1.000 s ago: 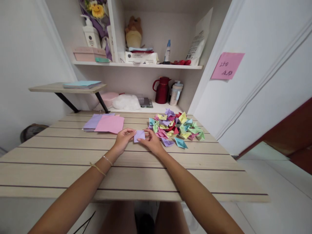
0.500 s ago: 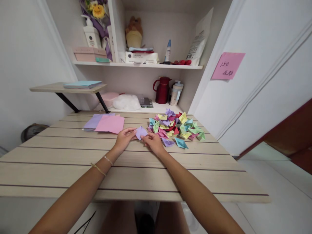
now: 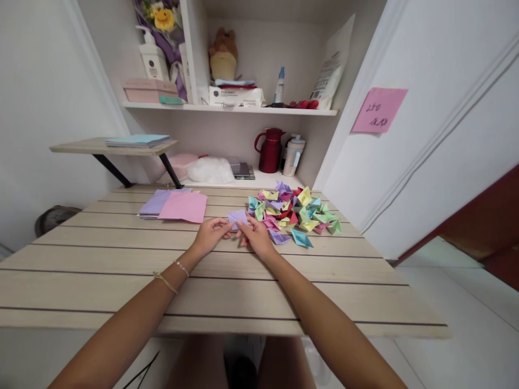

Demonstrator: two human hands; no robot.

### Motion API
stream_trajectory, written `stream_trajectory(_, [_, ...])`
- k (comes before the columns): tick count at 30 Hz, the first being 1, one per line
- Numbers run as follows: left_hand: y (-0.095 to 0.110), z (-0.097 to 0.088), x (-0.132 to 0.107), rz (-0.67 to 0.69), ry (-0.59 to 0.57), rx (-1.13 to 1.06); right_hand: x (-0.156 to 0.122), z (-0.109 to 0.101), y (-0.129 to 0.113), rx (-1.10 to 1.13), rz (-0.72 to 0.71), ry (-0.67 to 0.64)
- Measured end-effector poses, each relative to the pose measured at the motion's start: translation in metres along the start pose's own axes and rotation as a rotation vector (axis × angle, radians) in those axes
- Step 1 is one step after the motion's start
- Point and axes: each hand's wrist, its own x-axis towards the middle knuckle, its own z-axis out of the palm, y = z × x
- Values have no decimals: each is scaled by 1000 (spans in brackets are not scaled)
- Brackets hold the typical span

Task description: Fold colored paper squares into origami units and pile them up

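A small folded piece of lilac paper (image 3: 237,218) is pinched between both my hands just above the wooden table (image 3: 121,259). My left hand (image 3: 210,234) grips its left edge with closed fingers. My right hand (image 3: 254,235) holds its right side, fingertips pressed on the fold. To the right lies a heap of folded paper boats (image 3: 295,212) in several colours. A stack of flat pink and lilac sheets (image 3: 174,205) lies to the left of my hands.
A small side shelf (image 3: 101,145) holds blue sheets at the far left. Behind the table stand a red jug (image 3: 271,150) and a cup (image 3: 292,155). A white door (image 3: 425,135) with a pink note (image 3: 378,109) is on the right.
The lilac paper has been turned and folded narrower between my fingers, and both hands have shifted slightly to the right and away from me.
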Motion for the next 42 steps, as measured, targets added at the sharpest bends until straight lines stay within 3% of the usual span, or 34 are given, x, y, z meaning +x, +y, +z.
stream_trajectory(6, [-1, 0, 0, 42, -41, 0, 2, -1, 2, 80, -1, -9])
stream_trajectory(12, [-2, -1, 0, 89, -15, 5, 0, -3, -3, -60, -49, -2])
stream_trajectory(16, [-3, -2, 3, 25, -29, -70, -2, -1, -2, -97, -66, -3])
stream_trajectory(22, [-3, -2, 4, -52, 67, -177, 0, -1, 0, -134, -119, 50])
stream_trajectory(30, [7, 2, -3, -114, 32, -201, 3, -4, -3, -61, -168, 164])
stream_trajectory(37, [8, 5, -4, -82, 39, -273, 4, -5, -1, -69, -142, 170])
stream_trajectory(42, [8, 4, -3, -47, 6, -145, 3, -6, 2, -136, -117, 167])
